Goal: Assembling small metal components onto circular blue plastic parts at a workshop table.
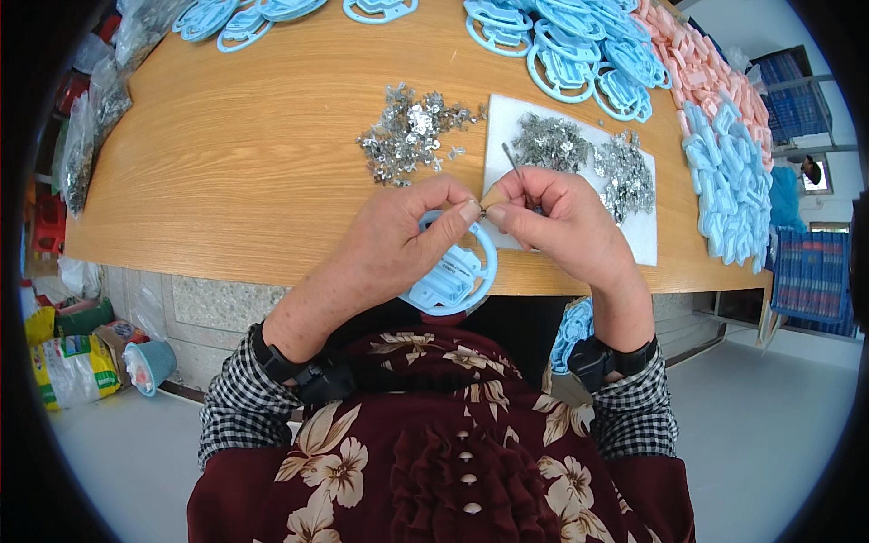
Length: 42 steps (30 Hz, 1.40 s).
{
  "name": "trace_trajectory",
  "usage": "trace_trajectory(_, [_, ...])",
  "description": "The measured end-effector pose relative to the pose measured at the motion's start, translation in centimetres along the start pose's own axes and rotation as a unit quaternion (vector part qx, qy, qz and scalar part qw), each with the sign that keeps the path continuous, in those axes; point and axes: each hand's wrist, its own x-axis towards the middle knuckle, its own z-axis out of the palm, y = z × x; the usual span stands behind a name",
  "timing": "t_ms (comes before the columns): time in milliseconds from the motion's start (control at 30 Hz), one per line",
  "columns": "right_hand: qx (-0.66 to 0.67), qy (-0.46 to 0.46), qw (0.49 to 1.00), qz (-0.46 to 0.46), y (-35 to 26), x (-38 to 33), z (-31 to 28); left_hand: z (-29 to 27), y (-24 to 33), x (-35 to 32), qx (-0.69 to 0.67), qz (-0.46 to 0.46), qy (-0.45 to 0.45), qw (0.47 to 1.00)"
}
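Observation:
My left hand (398,231) and my right hand (566,222) meet fingertip to fingertip above the table's near edge. Both are closed in a pinch around something tiny, mostly hidden by the fingers. A thin metal rod-like tool (510,156) sticks up out of my right hand, held between its fingers. Under my left hand, a light blue round plastic part (453,281) with a ring-shaped rim lies at the table edge, partly covered by the hand. Beyond the hands are a pile of small shiny metal clips (407,131) and a white foam sheet (643,244).
Two heaps of small metal pieces (550,143) lie on the foam sheet. Many blue round parts (561,68) are stacked at the far side. Pink pieces (701,68) and light blue pieces (724,190) cover the table's right end. Plastic bags (80,149) line the left edge.

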Motion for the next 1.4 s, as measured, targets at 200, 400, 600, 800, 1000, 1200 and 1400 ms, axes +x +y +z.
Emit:
trace_trajectory(200, [0.056,0.007,0.998,0.010,0.9,-0.3,-0.4,0.1,0.6,0.5,-0.006,-0.005,-0.029,1.000])
trace_trajectory(400, [0.130,0.082,0.988,0.030,1.6,-2.4,-1.5,0.0,0.2,1.3,-0.165,-0.035,0.025,0.985])
trace_trajectory(600, [0.227,0.050,0.973,0.010,3.3,-3.5,1.0,0.6,0.1,2.0,-0.162,-0.004,0.102,0.982])
trace_trajectory(800, [0.184,0.061,0.981,-0.020,4.2,-3.6,0.7,0.1,-0.3,2.0,-0.223,-0.025,0.053,0.973])
trace_trajectory(1000, [0.073,0.033,0.997,-0.018,3.5,-4.4,-0.6,-0.2,1.6,2.1,-0.096,-0.087,-0.077,0.989])
trace_trajectory(1200, [-0.051,0.175,0.978,-0.105,4.2,-4.0,-0.8,1.4,-1.1,2.4,-0.132,-0.111,-0.072,0.982])
trace_trajectory(1400, [-0.080,0.181,0.974,-0.112,6.3,-2.8,0.5,2.1,-1.5,2.7,-0.113,-0.129,-0.031,0.985])
